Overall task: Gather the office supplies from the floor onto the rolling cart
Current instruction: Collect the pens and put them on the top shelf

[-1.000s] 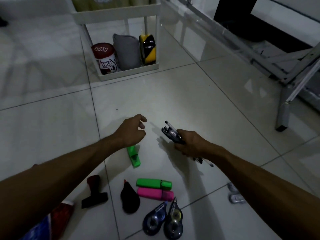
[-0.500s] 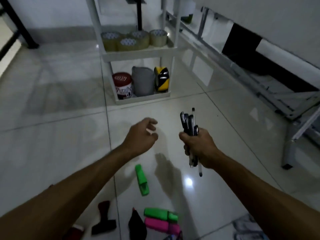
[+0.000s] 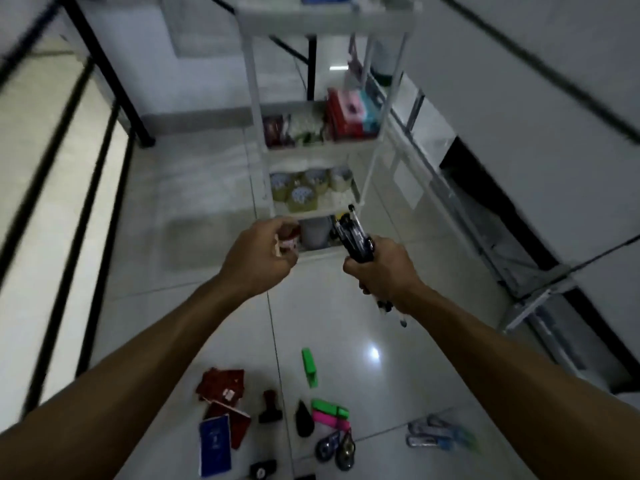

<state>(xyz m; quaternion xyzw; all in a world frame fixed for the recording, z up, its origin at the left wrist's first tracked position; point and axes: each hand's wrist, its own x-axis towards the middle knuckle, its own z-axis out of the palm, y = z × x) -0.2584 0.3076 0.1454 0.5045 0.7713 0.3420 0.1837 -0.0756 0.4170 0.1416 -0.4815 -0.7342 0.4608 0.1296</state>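
My right hand (image 3: 382, 270) grips a bundle of dark pens (image 3: 355, 237), their tips pointing up toward the white rolling cart (image 3: 258, 133). Just left of it, my left hand (image 3: 258, 258) hovers with loosely curled fingers and nothing in it. Both hands are in front of the cart's lowest shelf. On the floor behind them lie a green stapler (image 3: 310, 367), a green highlighter (image 3: 329, 408), a pink highlighter (image 3: 330, 423), two correction tape rollers (image 3: 336, 448), a black stamp (image 3: 270, 407), red and blue booklets (image 3: 221, 410) and clear items (image 3: 436, 436).
The cart's shelves hold tape rolls (image 3: 301, 188), packets and boxes (image 3: 349, 114), a can and a grey pouch (image 3: 315, 230). A metal desk frame (image 3: 533, 292) runs along the right. Black table legs (image 3: 107, 74) stand at the left.
My head has lifted, so the whole cart shows. Both hands have risen from the floor toward the cart's lower shelf, with the pens still in my right hand.
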